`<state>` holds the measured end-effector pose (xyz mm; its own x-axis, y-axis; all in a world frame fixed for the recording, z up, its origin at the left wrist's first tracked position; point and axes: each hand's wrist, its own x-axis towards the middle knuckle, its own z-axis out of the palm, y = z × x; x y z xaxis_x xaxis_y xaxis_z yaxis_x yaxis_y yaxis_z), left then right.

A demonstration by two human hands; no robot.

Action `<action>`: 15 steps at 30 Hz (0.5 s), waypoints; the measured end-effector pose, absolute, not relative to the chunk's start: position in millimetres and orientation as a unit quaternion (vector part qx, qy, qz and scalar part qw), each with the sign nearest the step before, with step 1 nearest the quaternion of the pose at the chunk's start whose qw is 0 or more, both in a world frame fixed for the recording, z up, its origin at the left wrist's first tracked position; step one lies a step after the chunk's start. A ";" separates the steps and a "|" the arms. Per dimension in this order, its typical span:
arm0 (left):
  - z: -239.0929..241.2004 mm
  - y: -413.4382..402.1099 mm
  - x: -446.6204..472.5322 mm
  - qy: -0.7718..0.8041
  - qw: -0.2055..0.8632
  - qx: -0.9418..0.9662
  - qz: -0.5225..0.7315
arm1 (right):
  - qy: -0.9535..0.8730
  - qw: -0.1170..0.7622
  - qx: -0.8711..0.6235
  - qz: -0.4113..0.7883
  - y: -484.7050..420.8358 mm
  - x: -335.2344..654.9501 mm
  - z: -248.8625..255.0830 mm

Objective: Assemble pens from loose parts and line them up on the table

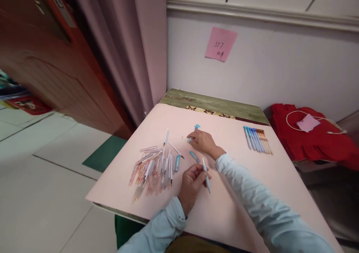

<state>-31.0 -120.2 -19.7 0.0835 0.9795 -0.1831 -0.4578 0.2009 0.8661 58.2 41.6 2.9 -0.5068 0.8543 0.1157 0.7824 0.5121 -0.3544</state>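
Observation:
My left hand (192, 185) is closed around a white pen (206, 176) with a pale blue grip, held above the pink table sheet (230, 208). My right hand (204, 142) reaches forward, fingers curled on a small pale blue pen part (190, 139) lying on the sheet. Another blue cap piece (197, 126) lies just beyond the right hand, and a blue barrel piece (194, 156) lies between my hands. A loose pile of clear and pink pen parts (153, 169) sits left of my left hand.
A neat row of several assembled blue and orange pens (257, 139) lies at the far right of the sheet. A red cloth with a white cable (311, 133) sits right of the table. A curtain (131, 51) and wooden door (56, 58) stand to the left.

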 end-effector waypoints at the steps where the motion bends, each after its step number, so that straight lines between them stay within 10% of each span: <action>1: -19.5 -120.4 -31.0 0.405 0.659 0.324 0.545 | -0.846 0.177 -0.480 0.151 36.4 64.8 3.1; 7: -18.5 -118.9 -30.5 0.447 0.603 0.321 0.577 | -0.616 0.413 -0.527 0.416 -37.4 107.7 -10.2; 15: -22.0 -110.6 -19.4 0.492 0.546 0.310 0.603 | -0.540 0.454 -0.486 0.517 -114.4 111.2 -33.3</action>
